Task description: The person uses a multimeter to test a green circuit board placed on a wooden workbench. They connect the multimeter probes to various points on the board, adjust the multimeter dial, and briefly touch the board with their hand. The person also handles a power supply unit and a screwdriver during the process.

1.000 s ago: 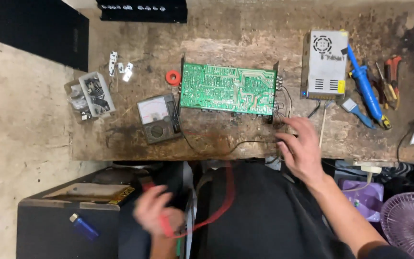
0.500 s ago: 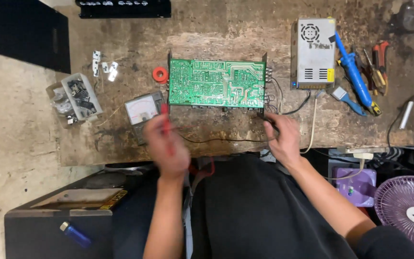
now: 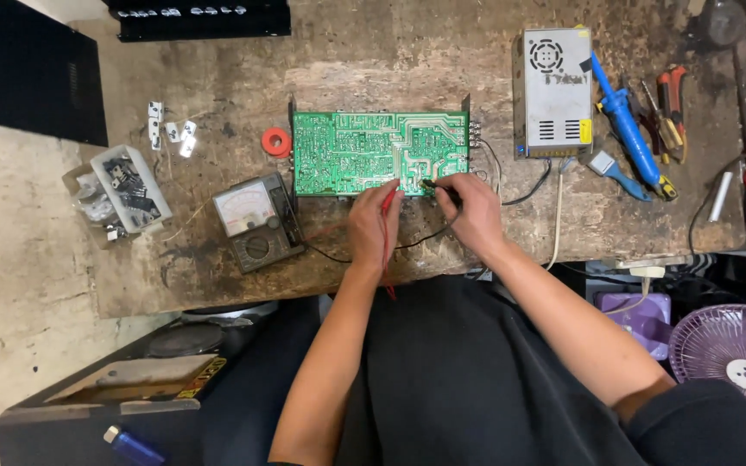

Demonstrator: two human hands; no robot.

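Head view: both hands hold probes at circuit board [image 3: 379,153] near edge — left hand [image 3: 373,226], right hand [image 3: 477,213].

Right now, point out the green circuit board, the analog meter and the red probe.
green circuit board [image 3: 364,151]: head view, bare middle of the board.
analog meter [image 3: 245,208]: head view, its dial face.
red probe [image 3: 388,201]: head view, its shaft.

a white dial face is seen on the grey analog multimeter [image 3: 256,221], left of the green board. a yellow label [image 3: 585,131] is stuck on the silver power supply [image 3: 554,91], top right.
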